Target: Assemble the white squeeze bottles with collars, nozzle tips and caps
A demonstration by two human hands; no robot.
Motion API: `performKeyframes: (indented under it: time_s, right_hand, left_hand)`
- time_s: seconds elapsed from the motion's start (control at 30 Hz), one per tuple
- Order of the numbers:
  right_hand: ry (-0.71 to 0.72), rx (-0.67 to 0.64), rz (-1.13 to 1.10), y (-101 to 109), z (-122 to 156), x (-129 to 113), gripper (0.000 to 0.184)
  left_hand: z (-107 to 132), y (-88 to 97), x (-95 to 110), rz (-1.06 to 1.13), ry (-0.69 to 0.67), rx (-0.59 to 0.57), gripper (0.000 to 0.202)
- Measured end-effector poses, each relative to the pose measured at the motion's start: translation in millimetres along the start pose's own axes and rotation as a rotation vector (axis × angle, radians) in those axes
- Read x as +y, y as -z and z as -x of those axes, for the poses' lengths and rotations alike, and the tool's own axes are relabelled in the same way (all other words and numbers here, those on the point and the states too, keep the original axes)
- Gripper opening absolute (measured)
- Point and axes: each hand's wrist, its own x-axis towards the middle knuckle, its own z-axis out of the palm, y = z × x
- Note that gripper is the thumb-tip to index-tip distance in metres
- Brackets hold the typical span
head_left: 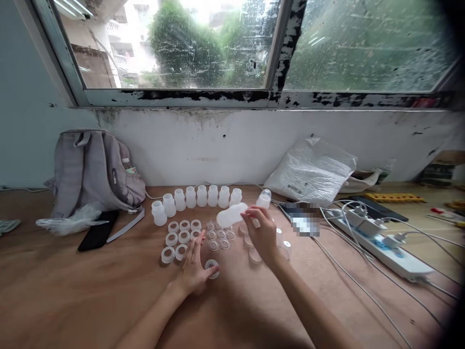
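My right hand (262, 232) is raised a little above the wooden table (65, 291) and its fingers grip a white plastic bottle (231, 214), held tilted on its side. My left hand (193, 269) lies low on the table with fingers stretched forward, thumb touching a small white ring cap (212, 267). Just beyond my hands lie several white ring caps (178, 237) and several small clear nipples (218, 236). A curved row of upright white bottles (196, 196) stands behind them.
A grey backpack (94, 172) leans against the wall at left, with a black phone (98, 236) and crumpled clear plastic beside it. A white plastic bag (312, 169), a phone, a white power strip (385, 249) and trailing cables occupy the right side.
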Motion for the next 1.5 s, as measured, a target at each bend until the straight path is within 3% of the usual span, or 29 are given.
performKeyframes:
  time_s: [0.13, 0.33, 0.63, 1.1, 1.27, 1.37, 1.4, 1.5]
  right_hand:
    - [0.067, -0.030, 0.257, 11, -41, 25, 0.014]
    - [-0.016, -0.353, 0.734, -2, -75, 57, 0.015]
    - [-0.107, -0.444, 0.850, -24, -79, 78, 0.013]
    - [-0.129, -0.416, 0.817, -29, -84, 86, 0.016]
    - [-0.097, -0.375, 0.747, -25, -83, 72, 0.016]
    - [-0.008, -0.333, 0.599, -23, -67, 50, 0.020]
    - [0.053, -0.314, 0.429, -24, -56, 41, 0.021]
    - [0.163, -0.416, 0.167, -27, -8, 14, 0.019]
  left_hand:
    - [0, 6.7, 5, -0.117, -0.113, -0.062, 0.064]
    - [3, 13.5, 13, -0.234, -0.116, -0.171, 0.025]
    - [5, 9.3, 13, -0.251, -0.127, -0.208, 0.016]
    - [6, 8.4, 13, -0.259, -0.152, -0.202, 0.015]
    - [6, 7.5, 11, -0.226, -0.156, -0.156, 0.013]
    - [5, 7.5, 9, -0.135, -0.149, -0.095, 0.015]
    - [4, 7.6, 8, -0.103, -0.141, -0.073, 0.016]
    - [1, 7.9, 5, -0.024, -0.119, -0.003, 0.020]
